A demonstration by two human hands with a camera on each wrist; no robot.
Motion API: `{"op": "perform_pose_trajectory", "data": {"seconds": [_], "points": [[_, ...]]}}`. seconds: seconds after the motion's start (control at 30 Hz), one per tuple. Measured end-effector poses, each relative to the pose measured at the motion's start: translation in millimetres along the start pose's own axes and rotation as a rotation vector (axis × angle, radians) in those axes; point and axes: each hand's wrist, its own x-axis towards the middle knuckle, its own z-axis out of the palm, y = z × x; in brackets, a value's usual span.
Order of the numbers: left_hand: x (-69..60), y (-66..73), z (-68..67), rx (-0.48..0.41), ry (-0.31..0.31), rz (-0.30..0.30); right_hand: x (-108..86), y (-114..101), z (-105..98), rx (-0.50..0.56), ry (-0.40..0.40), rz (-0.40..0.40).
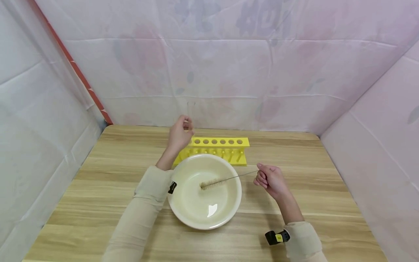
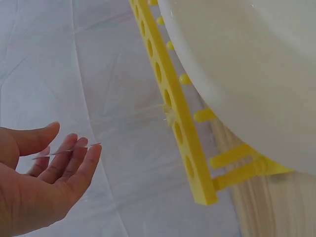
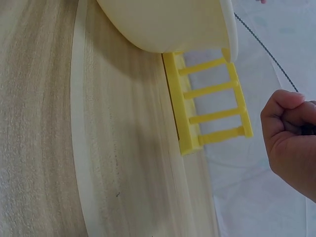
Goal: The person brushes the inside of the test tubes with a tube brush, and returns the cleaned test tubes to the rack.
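A clear glass test tube (image 1: 191,109) stands upright in my left hand (image 1: 180,134), with thumb and fingers about it. Its rim rises above the hand; the lower end is close to the yellow test tube rack (image 1: 243,142), and whether it enters a hole is unclear. In the left wrist view, the left hand (image 2: 54,173) shows bent fingers, with faint glass edges crossing them. My right hand (image 1: 271,180) grips the twisted wire handle of a test tube brush (image 1: 214,183). Its tan bristles hang over the cream basin (image 1: 237,203). The right wrist view shows the fist (image 3: 291,133) around the wire.
The basin sits directly in front of the rack and overlaps its lower part. Pegs line the rack's base. Wooden tabletop (image 1: 288,145) surrounds both, and a pale sheet (image 1: 229,72) hangs behind and at both sides. Black wrist cameras sit on the sleeves.
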Motion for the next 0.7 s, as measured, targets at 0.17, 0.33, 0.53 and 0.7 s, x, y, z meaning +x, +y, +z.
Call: {"op": "perform_pose_trajectory", "data": {"seconds": [0.17, 0.33, 0.53, 0.7], "points": [[10.1, 1.4, 12.6, -0.018, 0.024, -0.008, -1.4, -4, 9, 0.012, 0.031, 0.035], [17.2, -2.5, 23.5, -0.021, 0.006, -0.031, -1.1, -4, 13, 0.020, 0.028, 0.038], [21.6, -17.3, 32.7, 0.003, -0.085, -0.081, -0.9, -4, 14, 0.019, 0.026, 0.038], [20.7, -29.6, 35.7, 0.027, -0.130, -0.138, -0.9, -4, 16, 0.018, 0.022, 0.049]]}}
